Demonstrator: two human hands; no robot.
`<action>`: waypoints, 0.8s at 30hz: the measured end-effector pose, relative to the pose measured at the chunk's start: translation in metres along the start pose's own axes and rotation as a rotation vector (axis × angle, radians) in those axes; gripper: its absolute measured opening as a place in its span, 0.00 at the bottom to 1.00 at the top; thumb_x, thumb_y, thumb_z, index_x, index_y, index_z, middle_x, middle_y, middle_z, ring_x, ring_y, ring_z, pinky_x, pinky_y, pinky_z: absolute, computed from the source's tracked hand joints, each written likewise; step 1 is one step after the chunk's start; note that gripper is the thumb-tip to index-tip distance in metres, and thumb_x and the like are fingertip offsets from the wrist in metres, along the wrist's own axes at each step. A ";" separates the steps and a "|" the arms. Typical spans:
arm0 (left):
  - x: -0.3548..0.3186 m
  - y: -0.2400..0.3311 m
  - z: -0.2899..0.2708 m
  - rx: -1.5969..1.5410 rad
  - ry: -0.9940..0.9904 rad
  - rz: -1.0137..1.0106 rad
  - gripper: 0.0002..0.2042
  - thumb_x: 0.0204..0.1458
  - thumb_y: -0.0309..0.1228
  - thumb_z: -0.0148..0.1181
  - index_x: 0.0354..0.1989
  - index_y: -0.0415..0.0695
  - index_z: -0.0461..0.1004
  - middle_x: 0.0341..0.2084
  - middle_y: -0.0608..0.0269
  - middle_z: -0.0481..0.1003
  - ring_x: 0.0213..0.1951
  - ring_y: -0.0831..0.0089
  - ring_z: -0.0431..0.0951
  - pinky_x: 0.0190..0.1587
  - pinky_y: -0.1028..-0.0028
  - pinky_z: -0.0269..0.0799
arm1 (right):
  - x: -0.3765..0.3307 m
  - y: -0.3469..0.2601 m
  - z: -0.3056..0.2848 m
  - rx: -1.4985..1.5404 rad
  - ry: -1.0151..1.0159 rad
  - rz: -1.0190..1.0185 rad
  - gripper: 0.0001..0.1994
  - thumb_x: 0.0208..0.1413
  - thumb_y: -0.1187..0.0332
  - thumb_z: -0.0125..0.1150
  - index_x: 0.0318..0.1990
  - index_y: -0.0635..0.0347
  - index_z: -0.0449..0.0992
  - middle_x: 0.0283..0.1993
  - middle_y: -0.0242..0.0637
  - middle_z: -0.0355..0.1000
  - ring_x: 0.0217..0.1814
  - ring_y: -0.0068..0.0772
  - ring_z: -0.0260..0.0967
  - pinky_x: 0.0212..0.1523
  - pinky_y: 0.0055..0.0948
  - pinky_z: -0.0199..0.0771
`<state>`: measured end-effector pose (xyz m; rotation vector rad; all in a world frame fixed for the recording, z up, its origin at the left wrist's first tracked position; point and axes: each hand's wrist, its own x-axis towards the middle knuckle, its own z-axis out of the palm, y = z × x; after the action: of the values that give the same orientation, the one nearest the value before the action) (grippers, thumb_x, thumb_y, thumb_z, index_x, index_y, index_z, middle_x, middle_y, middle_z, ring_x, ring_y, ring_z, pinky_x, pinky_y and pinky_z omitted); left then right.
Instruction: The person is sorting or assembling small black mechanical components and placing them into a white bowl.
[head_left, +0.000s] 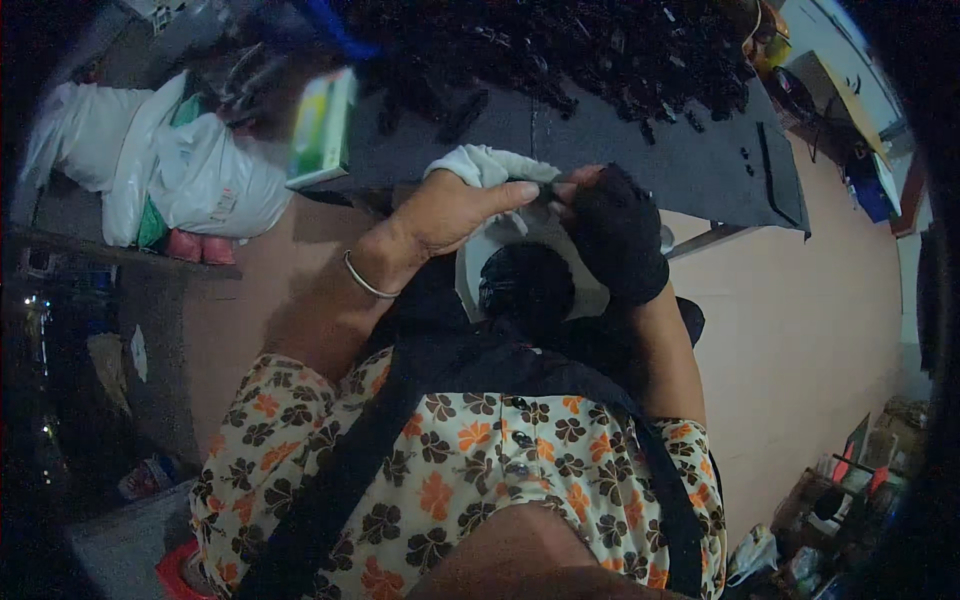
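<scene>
My left hand [445, 213], bare with a bangle at the wrist, is closed on a white cloth [484, 162] bunched over its fingers. Its thumb reaches right, onto a small dark piece [547, 189] between my two hands. From the other side my right hand [622, 240], in a black fingerless glove, pinches that piece with bare fingertips. The piece is too small and dark to name. Below both hands stands a whitish bucket [468, 285] with something black and shiny in it.
A dark grey tabletop [690, 175] ahead bears a heap of small black parts [560, 60]. A green and white box [322, 130] stands at its left edge. White plastic bags [215, 175] lie farther left. Clutter [840, 500] sits on the floor at lower right.
</scene>
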<state>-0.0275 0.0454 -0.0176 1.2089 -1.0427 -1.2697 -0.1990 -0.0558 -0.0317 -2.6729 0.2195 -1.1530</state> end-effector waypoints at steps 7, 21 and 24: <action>-0.002 0.014 0.014 0.323 0.059 0.172 0.11 0.50 0.24 0.53 0.42 0.36 0.72 0.34 0.62 0.75 0.32 0.78 0.73 0.35 0.79 0.70 | -0.004 -0.006 0.004 0.482 0.017 0.504 0.12 0.44 0.71 0.62 0.38 0.62 0.72 0.34 0.36 0.71 0.36 0.30 0.68 0.37 0.25 0.68; 0.012 -0.003 0.014 0.425 0.019 0.247 0.10 0.50 0.24 0.54 0.40 0.36 0.72 0.30 0.62 0.74 0.30 0.80 0.72 0.32 0.80 0.69 | -0.013 0.002 0.005 0.698 -0.124 0.906 0.14 0.47 0.67 0.62 0.38 0.66 0.71 0.32 0.34 0.70 0.35 0.20 0.65 0.34 0.23 0.67; 0.022 0.002 0.003 0.369 -0.064 0.100 0.10 0.48 0.24 0.55 0.40 0.37 0.72 0.30 0.59 0.74 0.33 0.75 0.73 0.36 0.76 0.70 | -0.009 0.013 -0.005 0.509 -0.242 0.673 0.14 0.48 0.65 0.61 0.38 0.65 0.71 0.32 0.39 0.70 0.34 0.24 0.67 0.33 0.25 0.68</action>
<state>-0.0294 0.0233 -0.0168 1.3778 -1.4114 -1.0728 -0.2095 -0.0669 -0.0382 -2.0128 0.6261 -0.5681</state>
